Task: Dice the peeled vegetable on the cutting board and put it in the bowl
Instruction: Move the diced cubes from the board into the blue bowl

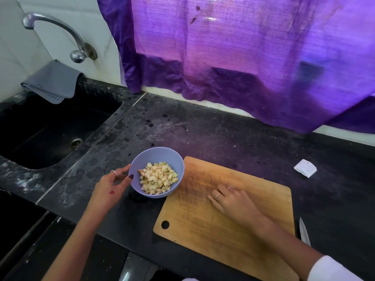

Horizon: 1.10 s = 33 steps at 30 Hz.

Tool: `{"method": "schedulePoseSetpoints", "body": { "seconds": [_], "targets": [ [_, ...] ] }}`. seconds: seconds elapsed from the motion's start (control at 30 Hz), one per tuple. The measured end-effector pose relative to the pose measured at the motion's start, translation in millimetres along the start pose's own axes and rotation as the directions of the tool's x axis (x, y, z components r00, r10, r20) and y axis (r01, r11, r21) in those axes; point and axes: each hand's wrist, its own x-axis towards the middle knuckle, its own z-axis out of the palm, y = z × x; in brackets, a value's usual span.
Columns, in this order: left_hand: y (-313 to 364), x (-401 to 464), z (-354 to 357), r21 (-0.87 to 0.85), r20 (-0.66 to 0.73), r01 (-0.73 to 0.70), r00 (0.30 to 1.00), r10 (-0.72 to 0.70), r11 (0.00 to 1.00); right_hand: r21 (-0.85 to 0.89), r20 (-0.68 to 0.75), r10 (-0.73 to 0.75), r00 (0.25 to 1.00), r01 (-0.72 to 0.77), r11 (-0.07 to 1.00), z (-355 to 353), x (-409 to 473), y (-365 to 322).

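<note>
diced vegetable fills bowl, left hand pinching its rim, right hand flat on cutting board.

Blue bowl is tipped toward the cutting board and full of pale diced vegetable; left hand holds its rim, thumb on the edge; right hand lies flat on the bare wooden board; knife sits just off the board's right edge; black counter, sink on the left with a grey cloth over its back edge; purple curtain behind.
</note>
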Motion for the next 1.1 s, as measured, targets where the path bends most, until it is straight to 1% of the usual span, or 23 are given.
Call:
{"method": "schedulePoseSetpoints", "body": {
  "seconds": [0.07, 0.17, 0.2, 0.23, 0.27, 0.3, 0.33, 0.37, 0.4, 0.43, 0.47, 0.5, 0.53, 0.57, 0.6, 0.67, 0.73, 0.8, 0.87, 0.9, 0.93, 1.0, 1.1],
  "targets": [
    [1, 0, 1, 0.011, -0.003, 0.0, 1.0, 0.0, 1.0, -0.024, -0.005, -0.045, 0.999, 0.045, 0.999, 1, -4, 0],
    [1, 0, 1, 0.009, -0.004, 0.0, 1.0, 0.0, 1.0, -0.081, 0.071, -0.123, 0.99, 0.129, 0.988, 6, -6, 5],
    [0, 1, 0, 0.002, -0.002, -0.001, 1.0, 0.001, 1.0, -0.078, 0.076, -0.101, 0.992, 0.107, 0.991, 6, -4, 6],
    [0, 1, 0, 0.0, 0.001, -0.003, 1.0, 0.003, 1.0, -0.029, 0.077, -0.016, 0.997, 0.018, 0.999, 3, -1, 5],
    [-1, 2, 0, -0.001, 0.003, -0.003, 1.0, 0.003, 1.0, 0.07, 0.061, 0.13, 0.99, -0.135, 0.988, 0, 3, 6],
    [-1, 2, -1, -0.001, 0.003, 0.0, 1.0, 0.0, 1.0, 0.206, 0.065, 0.319, 0.945, -0.326, 0.923, -4, 7, 7],
    [-2, 2, 0, -0.001, 0.0, 0.001, 1.0, -0.001, 1.0, 0.359, 0.097, 0.502, 0.86, -0.5, 0.788, -8, 12, 8],
    [-3, 3, 0, 0.0, -0.003, 0.002, 1.0, -0.002, 1.0, 0.543, 0.149, 0.667, 0.73, -0.624, 0.562, -13, 17, 10],
    [-3, 3, 0, -0.001, -0.006, -0.001, 1.0, 0.001, 1.0, 0.711, 0.262, 0.789, 0.555, -0.664, 0.232, -20, 23, 14],
    [-4, 3, 1, -0.005, -0.009, -0.003, 1.0, 0.003, 1.0, 0.792, 0.436, 0.813, 0.385, -0.593, -0.144, -27, 28, 18],
    [-4, 3, 1, -0.011, -0.012, -0.005, 1.0, 0.005, 1.0, 0.758, 0.623, 0.73, 0.281, -0.446, -0.476, -34, 34, 22],
    [-4, 3, 2, -0.019, -0.014, -0.005, 1.0, 0.005, 1.0, 0.649, 0.761, 0.593, 0.265, -0.303, -0.698, -42, 41, 25],
    [-4, 3, 2, -0.026, -0.018, -0.003, 1.0, 0.002, 1.0, 0.538, 0.83, 0.464, 0.31, -0.224, -0.813, -49, 48, 25],
    [-4, 2, 2, -0.028, -0.02, -0.001, 1.0, 0.0, 1.0, 0.457, 0.852, 0.364, 0.377, -0.197, -0.867, -56, 58, 23],
    [-3, 2, 2, -0.028, -0.022, 0.004, 1.0, -0.004, 1.0, 0.407, 0.848, 0.29, 0.444, -0.194, -0.892, -61, 71, 20],
    [-2, 1, 2, -0.022, -0.024, 0.003, 1.0, -0.003, 1.0, 0.366, 0.818, 0.204, 0.537, -0.213, -0.906, -70, 99, 7],
    [-2, 1, 2, -0.015, -0.032, 0.007, 0.999, -0.007, 1.0, 0.407, 0.78, 0.173, 0.601, -0.278, -0.87, -73, 129, -12],
    [-1, 0, 2, -0.016, -0.037, 0.012, 0.999, -0.012, 1.0, 0.479, 0.761, 0.156, 0.63, -0.383, -0.79, -71, 157, -33],
    [-1, 0, 3, -0.025, -0.037, 0.01, 0.999, -0.011, 1.0, 0.544, 0.767, 0.147, 0.625, -0.512, -0.665, -65, 177, -50],
    [-1, 0, 3, -0.025, -0.036, 0.007, 0.999, -0.008, 1.0, 0.597, 0.763, 0.171, 0.623, -0.578, -0.556, -61, 183, -57],
    [-3, 0, 2, -0.028, -0.038, 0.008, 0.999, -0.009, 1.0, 0.652, 0.746, 0.205, 0.633, -0.633, -0.418, -58, 188, -64],
    [-4, 0, 3, -0.035, -0.04, 0.014, 0.999, -0.016, 0.999, 0.721, 0.687, 0.263, 0.677, -0.68, -0.134, -52, 194, -71],
    [-5, 1, 3, -0.044, -0.046, 0.022, 0.999, -0.024, 0.999, 0.672, 0.63, 0.26, 0.732, -0.681, 0.289, -47, 202, -73]
  ]
}}
